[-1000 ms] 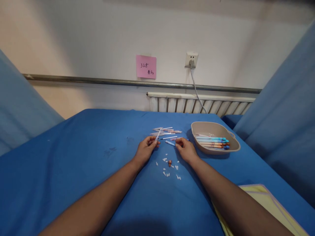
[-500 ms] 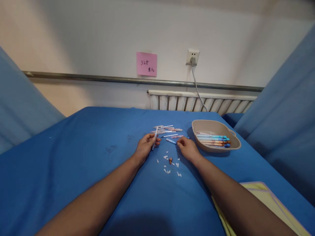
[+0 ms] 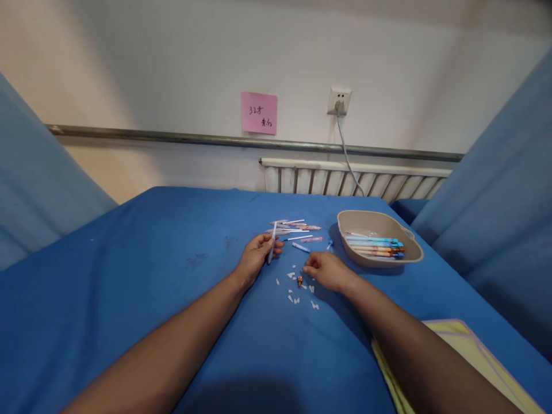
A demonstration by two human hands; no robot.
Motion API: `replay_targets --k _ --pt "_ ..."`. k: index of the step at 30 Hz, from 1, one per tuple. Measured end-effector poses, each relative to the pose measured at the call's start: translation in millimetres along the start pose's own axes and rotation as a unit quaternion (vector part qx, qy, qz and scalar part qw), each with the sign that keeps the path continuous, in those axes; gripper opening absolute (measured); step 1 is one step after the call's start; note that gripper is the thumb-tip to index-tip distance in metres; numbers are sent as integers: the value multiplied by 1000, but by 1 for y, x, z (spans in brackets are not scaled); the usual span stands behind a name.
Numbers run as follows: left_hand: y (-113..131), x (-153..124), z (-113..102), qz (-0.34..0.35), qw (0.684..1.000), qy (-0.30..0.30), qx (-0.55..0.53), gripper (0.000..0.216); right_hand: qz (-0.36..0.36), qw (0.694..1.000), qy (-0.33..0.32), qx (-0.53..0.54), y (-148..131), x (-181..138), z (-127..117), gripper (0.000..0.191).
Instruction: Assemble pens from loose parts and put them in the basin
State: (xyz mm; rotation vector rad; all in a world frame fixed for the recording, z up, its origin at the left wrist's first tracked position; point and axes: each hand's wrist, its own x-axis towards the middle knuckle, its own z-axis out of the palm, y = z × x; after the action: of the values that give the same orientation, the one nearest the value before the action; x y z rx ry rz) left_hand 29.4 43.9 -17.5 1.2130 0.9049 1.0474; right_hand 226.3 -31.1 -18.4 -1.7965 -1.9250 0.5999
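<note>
My left hand (image 3: 255, 259) is closed around a slim pale pen barrel (image 3: 272, 247), held nearly upright with its white end up. To its right, my right hand (image 3: 330, 271) hovers low over the sheet with thumb and fingertips pinched together; whatever they hold, if anything, is too small to make out. Several small white cone-shaped tips (image 3: 290, 298) lie scattered below and left of its fingers. Among them is a brown figure-shaped piece (image 3: 299, 280). Just beyond the right fingers rest a short blue-and-white pen barrel (image 3: 301, 248) and a small blue piece (image 3: 330, 245).
Behind the hands lie several pen barrels (image 3: 311, 227) and white refills (image 3: 301, 237). A beige basket (image 3: 375, 219) with several blue and orange pens stands at right on the blue sheet (image 3: 181, 224). A yellow cloth (image 3: 452, 336) lies near my right forearm.
My right hand has moved from beside the blue-and-white barrel toward me and slightly left, down to the small white tips, uncovering the small blue piece. My left hand keeps its hold on the pen barrel.
</note>
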Motion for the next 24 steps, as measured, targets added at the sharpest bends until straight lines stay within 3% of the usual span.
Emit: replay_targets --k 3,10,16,21,24 --pt "0 1 -1 -1 1000 -1 7 31 -13 999 16 -48 -3 -1 0 12" --pt "0 1 -1 -6 1000 1 12 32 -22 984 143 -106 11 12 -2 22" --pt "1 1 0 -2 1000 7 24 33 -68 986 121 -89 12 27 8 31" --pt "1 2 0 -5 1000 6 27 35 -87 984 98 -119 5 31 15 25" --pt "1 2 -1 -14 1000 2 15 35 -91 987 116 -70 9 31 15 24"
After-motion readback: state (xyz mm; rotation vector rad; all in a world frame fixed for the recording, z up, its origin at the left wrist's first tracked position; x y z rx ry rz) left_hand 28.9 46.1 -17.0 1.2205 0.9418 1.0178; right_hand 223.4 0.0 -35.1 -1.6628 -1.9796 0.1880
